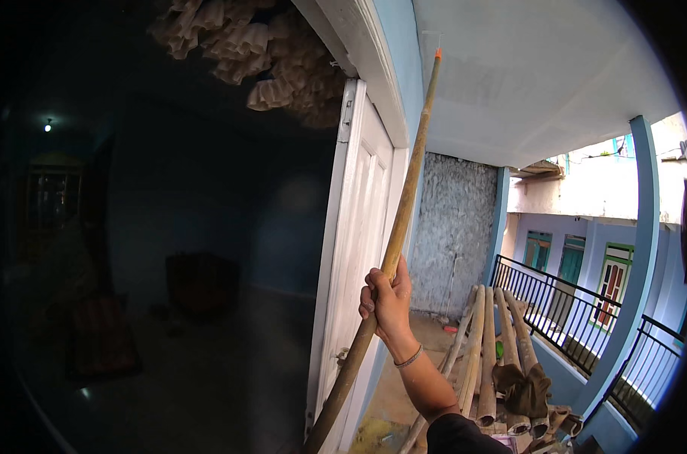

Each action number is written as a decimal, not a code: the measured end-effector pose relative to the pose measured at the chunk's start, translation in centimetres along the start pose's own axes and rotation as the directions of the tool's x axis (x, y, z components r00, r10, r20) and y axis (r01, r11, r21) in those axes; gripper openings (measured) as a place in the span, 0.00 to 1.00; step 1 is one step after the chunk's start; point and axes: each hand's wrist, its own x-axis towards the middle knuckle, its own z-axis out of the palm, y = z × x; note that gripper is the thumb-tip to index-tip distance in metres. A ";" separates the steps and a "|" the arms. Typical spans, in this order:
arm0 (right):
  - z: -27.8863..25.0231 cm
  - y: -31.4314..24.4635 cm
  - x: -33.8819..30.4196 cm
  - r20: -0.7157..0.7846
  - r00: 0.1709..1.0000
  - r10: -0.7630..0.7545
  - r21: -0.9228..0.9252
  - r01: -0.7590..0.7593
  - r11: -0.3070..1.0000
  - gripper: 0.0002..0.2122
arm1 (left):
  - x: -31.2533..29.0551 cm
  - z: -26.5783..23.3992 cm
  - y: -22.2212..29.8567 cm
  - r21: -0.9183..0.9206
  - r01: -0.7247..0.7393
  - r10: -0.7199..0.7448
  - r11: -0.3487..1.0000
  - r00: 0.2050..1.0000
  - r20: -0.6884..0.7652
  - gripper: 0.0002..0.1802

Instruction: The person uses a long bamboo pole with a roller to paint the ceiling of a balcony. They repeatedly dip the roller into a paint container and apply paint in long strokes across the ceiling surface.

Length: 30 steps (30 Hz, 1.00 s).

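My right hand (389, 299) is raised in the middle of the view, its fingers wrapped round a long bamboo pole (409, 189). The pole slants from the lower edge up toward the pale ceiling (502, 76). At its far tip sits an orange piece (438, 54) with a thin wire frame above it, close to the ceiling. What that frame carries is too small to make out, and I cannot tell if it touches. A bracelet (409, 357) circles my right wrist, and a dark sleeve shows below. My left hand is not in view.
Just left of the pole stands a white door (362, 174) in its frame, beside a dark room. Several thick bamboo poles (487, 356) lie piled on the right, a dark cloth (523, 390) over them. Beyond are a black railing (559, 306) and a blue post (646, 212).
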 end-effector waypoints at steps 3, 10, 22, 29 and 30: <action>0.9 -0.1 -1.6 0.012 1.000 -0.003 0.006 0.003 1.000 0.14 | -1.3 -0.1 -1.1 0.038 0.042 -0.042 0.998 0.999 -0.014 0.21; 2.1 0.1 -3.9 0.006 1.000 0.022 0.028 -0.022 0.999 0.22 | -3.3 -0.1 -3.3 0.154 -0.179 0.203 0.972 0.967 -0.157 0.13; 3.1 -0.9 -2.2 0.031 0.999 -0.009 0.115 0.005 0.993 0.24 | -5.3 -0.6 -7.5 0.187 -0.140 0.182 0.972 0.956 -0.229 0.15; 4.0 -3.9 3.3 0.044 0.993 -0.108 0.077 0.104 0.992 0.22 | -5.2 -0.5 -8.2 -0.056 -0.042 0.029 0.998 0.977 -0.210 0.19; 4.2 -3.9 3.0 0.040 0.993 -0.109 0.052 0.107 0.993 0.21 | -5.4 -0.5 -8.1 -0.019 -0.086 0.079 0.996 0.968 -0.237 0.19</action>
